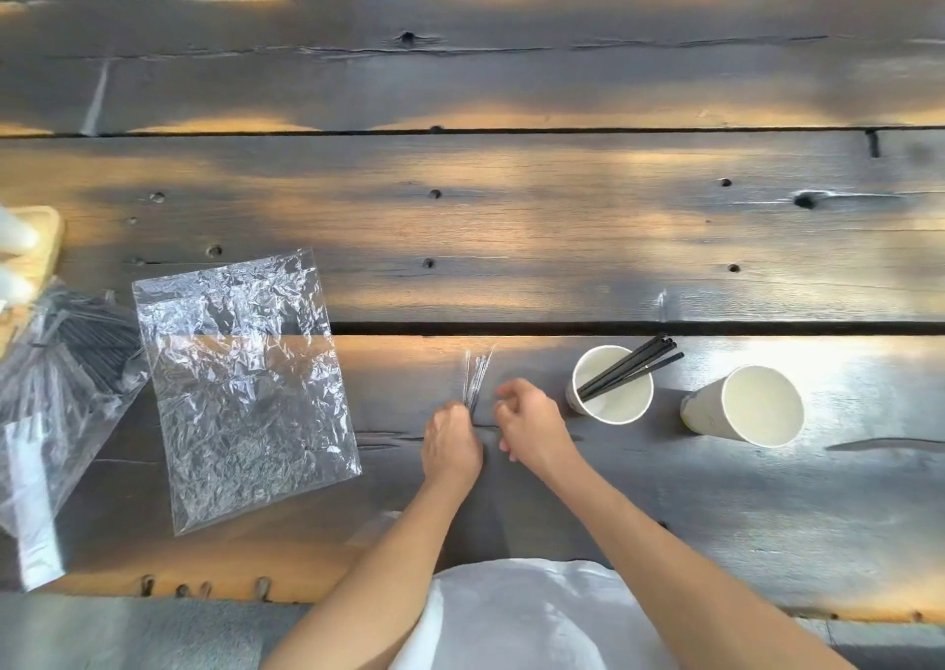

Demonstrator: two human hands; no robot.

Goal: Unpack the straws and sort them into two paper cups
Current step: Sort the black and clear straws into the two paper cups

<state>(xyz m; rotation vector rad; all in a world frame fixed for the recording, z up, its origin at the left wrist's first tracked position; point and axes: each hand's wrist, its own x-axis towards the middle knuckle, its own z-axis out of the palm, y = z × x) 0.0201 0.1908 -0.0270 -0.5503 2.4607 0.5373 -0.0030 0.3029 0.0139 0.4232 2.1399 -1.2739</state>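
Her left hand (452, 442) pinched a sheaf of clear wrappers (475, 380) in its fingers, the right hand (529, 426) hung loosely curled just beside, while unwrapped black straws (631, 367) leaned in the nearer paper cup (611, 385) beyond it.

Two white paper cups on the dark plank table, well apart. Left cup (609, 384): upright, holds several black straws (631, 367) leaning out over its far right rim. Right cup (744, 406): empty, tilted. Bag (61, 357) at far left holds a bundle of black straws. Flat clear bag (245, 383) beside it, crinkled, empty.
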